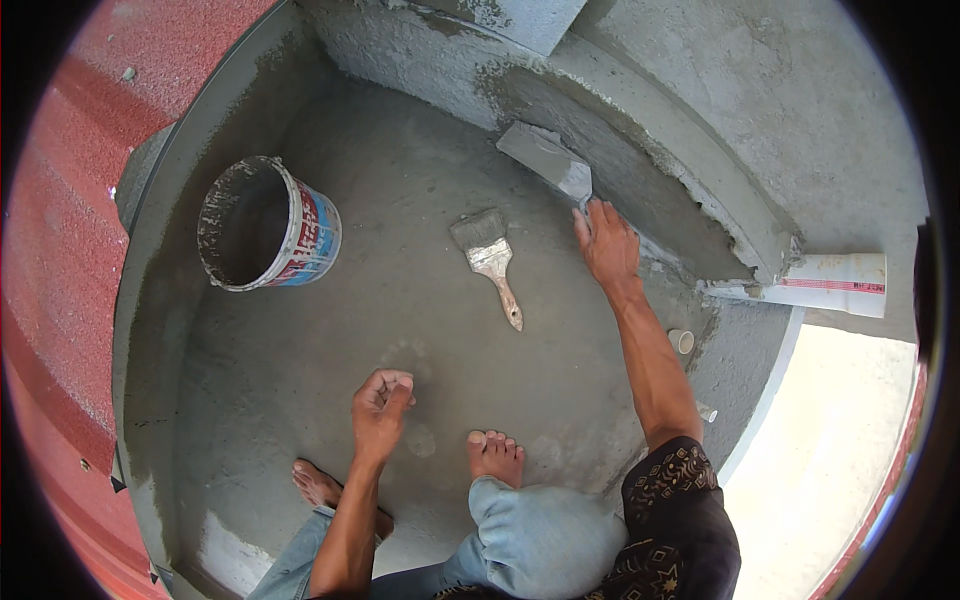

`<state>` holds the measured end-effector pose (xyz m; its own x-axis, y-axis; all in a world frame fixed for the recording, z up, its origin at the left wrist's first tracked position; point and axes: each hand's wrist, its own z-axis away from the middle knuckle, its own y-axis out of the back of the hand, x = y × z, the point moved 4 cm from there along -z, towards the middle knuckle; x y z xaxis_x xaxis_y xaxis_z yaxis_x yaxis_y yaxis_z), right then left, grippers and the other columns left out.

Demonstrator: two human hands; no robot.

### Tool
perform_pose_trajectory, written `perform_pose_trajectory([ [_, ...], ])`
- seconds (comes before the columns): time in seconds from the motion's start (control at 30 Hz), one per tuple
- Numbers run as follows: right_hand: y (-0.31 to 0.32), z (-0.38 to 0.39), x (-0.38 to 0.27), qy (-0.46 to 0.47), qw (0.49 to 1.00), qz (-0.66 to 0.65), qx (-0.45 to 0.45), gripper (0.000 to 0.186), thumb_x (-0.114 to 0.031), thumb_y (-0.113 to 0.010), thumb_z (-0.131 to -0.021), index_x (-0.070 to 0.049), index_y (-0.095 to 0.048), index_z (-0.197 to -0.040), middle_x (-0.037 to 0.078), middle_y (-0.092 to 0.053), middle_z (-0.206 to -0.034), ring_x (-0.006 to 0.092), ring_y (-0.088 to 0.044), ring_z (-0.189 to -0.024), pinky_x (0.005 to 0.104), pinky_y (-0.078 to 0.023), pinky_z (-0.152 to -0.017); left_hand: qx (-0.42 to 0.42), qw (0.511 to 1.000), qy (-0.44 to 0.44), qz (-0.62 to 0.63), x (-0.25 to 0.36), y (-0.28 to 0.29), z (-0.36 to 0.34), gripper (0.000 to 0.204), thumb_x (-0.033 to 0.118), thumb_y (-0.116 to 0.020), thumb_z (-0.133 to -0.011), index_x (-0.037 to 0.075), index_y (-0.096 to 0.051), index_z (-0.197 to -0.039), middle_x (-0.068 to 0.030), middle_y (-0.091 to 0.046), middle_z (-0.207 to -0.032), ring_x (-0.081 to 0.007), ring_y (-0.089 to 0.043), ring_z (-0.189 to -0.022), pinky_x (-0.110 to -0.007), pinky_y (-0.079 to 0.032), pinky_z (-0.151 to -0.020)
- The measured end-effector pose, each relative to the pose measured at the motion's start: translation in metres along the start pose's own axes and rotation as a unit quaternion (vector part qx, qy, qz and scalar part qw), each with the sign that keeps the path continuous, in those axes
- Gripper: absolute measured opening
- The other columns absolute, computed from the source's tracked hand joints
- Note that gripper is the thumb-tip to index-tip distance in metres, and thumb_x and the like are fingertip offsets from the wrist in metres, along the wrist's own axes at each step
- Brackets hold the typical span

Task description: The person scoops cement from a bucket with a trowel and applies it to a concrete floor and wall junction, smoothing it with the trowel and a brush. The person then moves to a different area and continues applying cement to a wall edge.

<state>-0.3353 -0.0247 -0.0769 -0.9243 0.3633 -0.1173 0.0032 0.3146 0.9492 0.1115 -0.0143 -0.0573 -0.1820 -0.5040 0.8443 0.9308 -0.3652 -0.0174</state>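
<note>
At lower centre, the left hand (382,405) hangs with fingers curled in, apparently empty. Right of centre, the right hand (610,248) wraps its fingers around the mostly hidden handle of the trowel (540,157), its blade beside the wall (610,115). It should be stiff, fairly light, slippery when wet; best gripped by that handle.

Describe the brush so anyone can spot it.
On the grey floor, look between the bucket at left and the right hand. A wide, flat brush lies there, handle toward the picture's lower edge. Unlike the trowel in that hand, it has dark bristles and a hole in its handle's end.
</note>
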Motion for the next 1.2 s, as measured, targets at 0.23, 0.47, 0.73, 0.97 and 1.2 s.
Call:
perform_pose_trajectory([
  [0.23, 0.027, -0.005, -0.028, 0.046, 0.999, -0.014, 0.021, 0.025, -0.032, -0.073, -0.104, -0.008, -0.064, -0.107, 0.012, -0.07, -0.101, 0.038, -0.075, -0.093, 0.0525, -0.063, -0.073, -0.004, 1.0, 0.008, 0.002, -0.006, -0.004, 0.002, 0.021, 0.021, -0.071, -0.106, 0.0, -0.072, -0.109, -0.0016, -0.071, -0.093, -0.0123, -0.066, -0.084, -0.031, -0.054, -0.081],
  [0.47, 0.023, -0.013, -0.102, 0.067, 0.987, -0.142, 0.032, 0.025, -0.024, -0.077, -0.101, -0.004, -0.063, -0.105, 0.019, -0.07, -0.098, 0.045, -0.071, -0.088, 0.0545, -0.058, -0.072, -0.012, 1.0, 0.002, 0.012, -0.003, -0.016, 0.003, 0.022, 0.021, -0.072, -0.106, 0.0, -0.072, -0.109, -0.0009, -0.071, -0.093, -0.01, -0.065, -0.083, -0.029, -0.054, -0.079],
  [0.73, 0.016, -0.003, -0.105, 0.025, 0.989, -0.145, -0.023, 0.027, -0.024, -0.075, -0.102, -0.002, -0.061, -0.109, 0.021, -0.07, -0.101, 0.0471, -0.07, -0.091, 0.0567, -0.056, -0.074, 0.007, 1.0, 0.011, 0.015, -0.017, 0.001, 0.009, 0.02, 0.02, -0.071, -0.106, 0.001, -0.072, -0.109, -0.002, -0.071, -0.093, -0.0123, -0.067, -0.083, -0.031, -0.055, -0.081],
  [0.97, 0.08, -0.082, -0.118, 0.05, 0.991, -0.122, 0.008, 0.031, -0.027, -0.07, -0.106, 0.0, -0.062, -0.119, 0.024, -0.072, -0.11, 0.0505, -0.071, -0.095, 0.0591, -0.056, -0.077, 0.004, 0.999, 0.001, 0.036, -0.007, -0.002, -0.003, 0.02, 0.02, -0.071, -0.107, 0.0, -0.071, -0.109, -0.0018, -0.071, -0.092, -0.0119, -0.066, -0.083, -0.03, -0.054, -0.079],
  [1.2, 0.108, -0.142, -0.154, 0.051, 0.99, -0.116, -0.065, 0.034, -0.028, -0.066, -0.107, 0.001, -0.061, -0.124, 0.029, -0.074, -0.111, 0.0536, -0.071, -0.099, 0.0616, -0.057, -0.084, -0.015, 0.998, -0.019, 0.057, 0.004, -0.012, -0.006, 0.02, 0.019, -0.071, -0.107, -0.001, -0.072, -0.11, -0.0006, -0.071, -0.092, -0.0097, -0.064, -0.083, -0.029, -0.053, -0.079],
])
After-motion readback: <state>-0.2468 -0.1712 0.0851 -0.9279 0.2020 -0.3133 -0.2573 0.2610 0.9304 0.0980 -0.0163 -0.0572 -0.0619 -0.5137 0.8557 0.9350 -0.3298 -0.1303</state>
